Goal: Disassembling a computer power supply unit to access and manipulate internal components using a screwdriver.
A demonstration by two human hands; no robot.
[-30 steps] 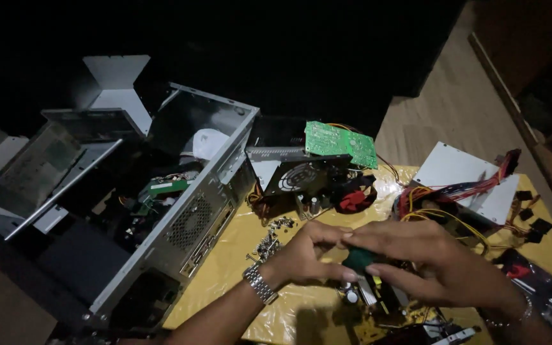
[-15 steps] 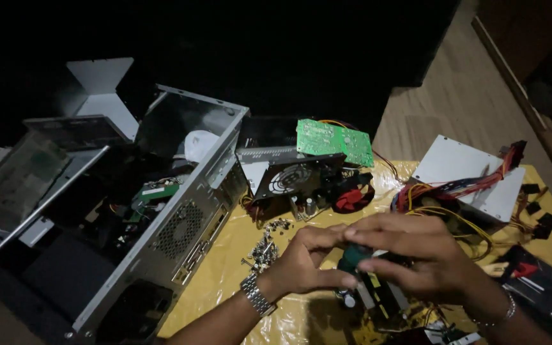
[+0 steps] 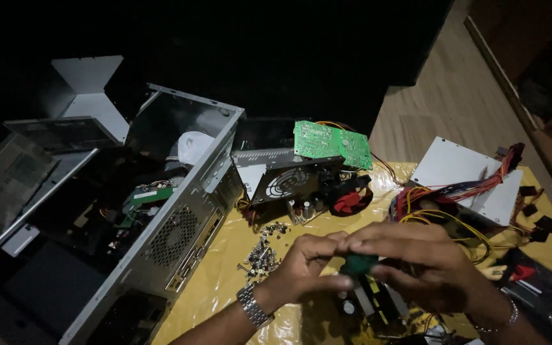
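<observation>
My left hand and my right hand meet over the yellow sheet, both pinching a small dark green part between the fingertips. A metal watch sits on my left wrist and a thin bracelet on my right. Just under the hands lies a circuit board with capacitors and coils, partly hidden by them. What exactly the green part is cannot be made out.
An open grey computer case lies at the left. A pile of screws, a power supply box with fan grille, a green circuit board, a red fan and a second supply with coloured wire bundle lie around.
The view has shifted slightly; both hands stay together on the green part, raised a little and turning it between the fingers.
</observation>
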